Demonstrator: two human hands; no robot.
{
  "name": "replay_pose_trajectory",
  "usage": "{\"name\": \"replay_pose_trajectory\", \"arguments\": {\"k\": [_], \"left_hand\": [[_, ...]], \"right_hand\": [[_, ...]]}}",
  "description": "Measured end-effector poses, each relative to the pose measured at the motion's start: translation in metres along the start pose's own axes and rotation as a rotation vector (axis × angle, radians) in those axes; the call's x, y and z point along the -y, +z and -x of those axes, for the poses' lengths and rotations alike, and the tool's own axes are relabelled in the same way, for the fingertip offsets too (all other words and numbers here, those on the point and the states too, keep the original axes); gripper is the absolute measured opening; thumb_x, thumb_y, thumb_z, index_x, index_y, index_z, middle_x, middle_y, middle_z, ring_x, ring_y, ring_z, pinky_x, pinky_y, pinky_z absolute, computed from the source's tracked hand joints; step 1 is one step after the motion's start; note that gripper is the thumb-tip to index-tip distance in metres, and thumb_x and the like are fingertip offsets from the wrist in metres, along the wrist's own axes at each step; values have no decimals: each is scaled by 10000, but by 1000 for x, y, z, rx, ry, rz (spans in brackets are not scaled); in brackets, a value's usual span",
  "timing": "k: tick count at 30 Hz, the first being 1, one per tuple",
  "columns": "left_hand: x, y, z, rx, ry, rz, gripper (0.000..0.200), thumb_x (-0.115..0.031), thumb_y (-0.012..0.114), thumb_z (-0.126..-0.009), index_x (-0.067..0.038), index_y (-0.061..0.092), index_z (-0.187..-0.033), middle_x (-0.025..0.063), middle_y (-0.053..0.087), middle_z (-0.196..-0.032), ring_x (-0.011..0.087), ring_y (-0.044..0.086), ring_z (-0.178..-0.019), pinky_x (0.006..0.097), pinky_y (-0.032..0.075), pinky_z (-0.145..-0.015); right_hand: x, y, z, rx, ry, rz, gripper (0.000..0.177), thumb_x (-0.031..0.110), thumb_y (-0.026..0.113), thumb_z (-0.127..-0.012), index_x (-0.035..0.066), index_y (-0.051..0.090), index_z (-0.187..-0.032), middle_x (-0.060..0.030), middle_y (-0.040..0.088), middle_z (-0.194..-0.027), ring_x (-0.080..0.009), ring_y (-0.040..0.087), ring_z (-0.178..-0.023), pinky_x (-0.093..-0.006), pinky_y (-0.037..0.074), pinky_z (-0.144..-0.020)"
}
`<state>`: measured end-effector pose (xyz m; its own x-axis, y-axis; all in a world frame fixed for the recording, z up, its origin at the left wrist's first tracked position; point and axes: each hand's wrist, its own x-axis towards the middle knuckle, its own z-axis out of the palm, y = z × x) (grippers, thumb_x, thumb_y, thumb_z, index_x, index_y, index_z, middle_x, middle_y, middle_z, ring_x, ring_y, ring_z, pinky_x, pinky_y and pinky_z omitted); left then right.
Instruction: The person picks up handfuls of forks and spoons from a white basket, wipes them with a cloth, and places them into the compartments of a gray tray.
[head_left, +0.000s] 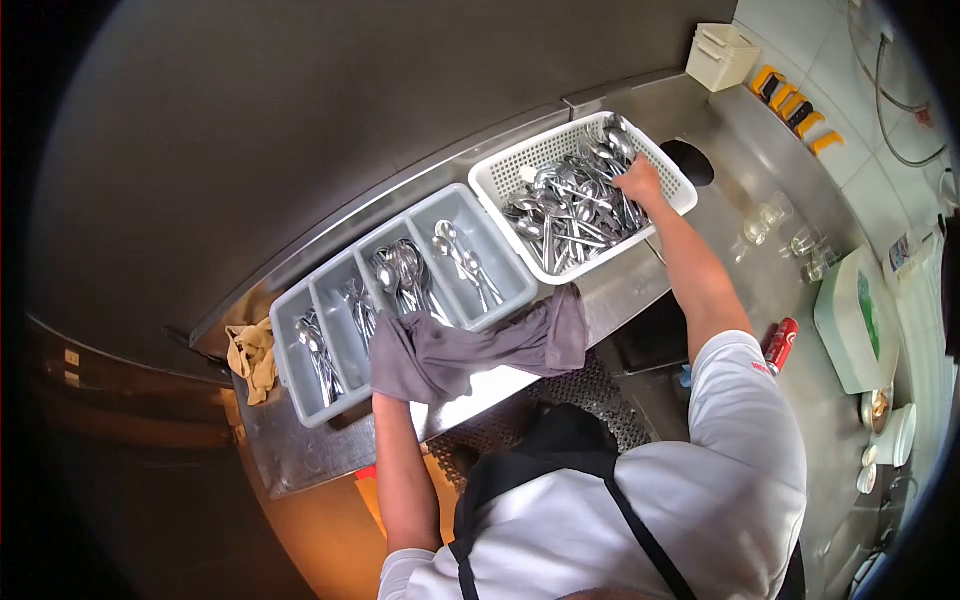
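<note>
A white perforated basket [505, 165] holds a jumbled heap of metal cutlery [570, 215], mostly spoons and forks. My right hand [640, 180] is in the basket's right part, its fingers closed at the cutlery; exactly which pieces they grip is hidden. Left of the basket stands a grey cutlery tray [510, 275] with several compartments, each holding sorted metal pieces. Spoons [405, 275] lie in one middle compartment, and a few smaller spoons [465, 260] in the rightmost. A purple-grey cloth [470, 350] drapes over my left hand, covering its fingers, and stretches right along the tray's front edge.
A tan cloth [252, 360] lies at the counter's left end. To the right are a round hole [688, 162], several glasses [765, 218], a red can [781, 345] and a pale green container [850, 325]. A white box [722, 57] stands in the back corner.
</note>
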<state>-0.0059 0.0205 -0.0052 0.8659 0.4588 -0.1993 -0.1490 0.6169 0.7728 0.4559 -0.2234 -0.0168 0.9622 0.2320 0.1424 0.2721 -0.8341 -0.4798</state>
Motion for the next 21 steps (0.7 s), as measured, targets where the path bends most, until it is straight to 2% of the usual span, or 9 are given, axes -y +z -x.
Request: {"name": "replay_pose_trajectory", "arguments": {"k": [2, 5, 9, 10, 13, 14, 17, 20, 21], "left_hand": [[-7, 12, 4, -41, 33, -111, 260, -278, 417, -955, -54, 507, -861, 62, 608, -833, 176, 550, -713, 297, 481, -634], [-8, 20, 5, -119, 38, -191, 211, -233, 410, -959, -63, 475, -853, 41, 588, -810, 158, 537, -711, 290, 471, -621], [13, -28, -13, -148, -32, -102, 421, -403, 330, -958, -40, 511, -844, 71, 575, -828, 183, 546, -765, 320, 479, -692], [14, -36, -17, -121, -76, -55, 461, -433, 310, -955, -36, 516, -841, 76, 574, -830, 190, 546, -771, 329, 479, -707], [15, -36, -18, 43, -143, 112, 534, -478, 261, -953, -26, 529, -855, 81, 572, -817, 206, 545, -757, 350, 479, -715], [13, -32, -16, 111, -157, 170, 551, -485, 246, -954, -23, 533, -864, 81, 570, -810, 211, 544, -748, 357, 479, -712], [0, 10, -5, -146, -133, 134, 458, -397, 322, -945, -26, 530, -776, 72, 546, -720, 185, 510, -640, 312, 453, -592], [-4, 34, -2, -400, -83, 20, 439, -396, 321, -945, -50, 495, -738, 65, 522, -705, 184, 488, -624, 317, 432, -566], [3, 18, -4, -332, -85, 40, 441, -396, 321, -945, -43, 508, -759, 70, 533, -719, 189, 501, -639, 317, 440, -574]], "right_hand": [[-6, -2, -4, -65, -39, -62, 733, 261, 771, -559, -40, 472, -1158, -240, 624, -992, -373, 604, -958, -397, 480, -848], [-11, -11, -18, -48, -106, -262, 670, 218, 751, -562, -31, 506, -1134, -248, 619, -1010, -364, 607, -955, -381, 475, -853], [-7, -21, -29, -135, -124, -475, 580, 213, 758, -532, -42, 572, -1019, -199, 652, -930, -287, 646, -860, -344, 495, -787], [-10, -18, -38, -75, -137, -583, 450, 158, 769, -550, -19, 617, -935, -138, 665, -880, -220, 645, -791, -315, 502, -731], [-7, -3, -40, -12, -61, -1248, 326, 82, 766, -585, 6, 647, -879, -85, 663, -843, -178, 629, -730, -302, 499, -685], [-5, -2, -41, -18, -98, -1238, 270, 23, 752, -616, 21, 657, -869, -54, 654, -817, -152, 614, -697, -299, 495, -655], [-11, 1, -60, 185, 41, -642, 345, 59, 751, -574, -45, 637, -883, -73, 651, -814, -154, 613, -705, -283, 491, -667], [13, -7, -42, 139, -154, -159, 511, 180, 745, -501, -37, 629, -949, -177, 659, -893, -284, 640, -851, -332, 490, -790], [18, -3, -38, 140, -193, -27, 528, 192, 738, -504, -27, 627, -971, -200, 654, -924, -311, 635, -890, -345, 489, -811]]}}
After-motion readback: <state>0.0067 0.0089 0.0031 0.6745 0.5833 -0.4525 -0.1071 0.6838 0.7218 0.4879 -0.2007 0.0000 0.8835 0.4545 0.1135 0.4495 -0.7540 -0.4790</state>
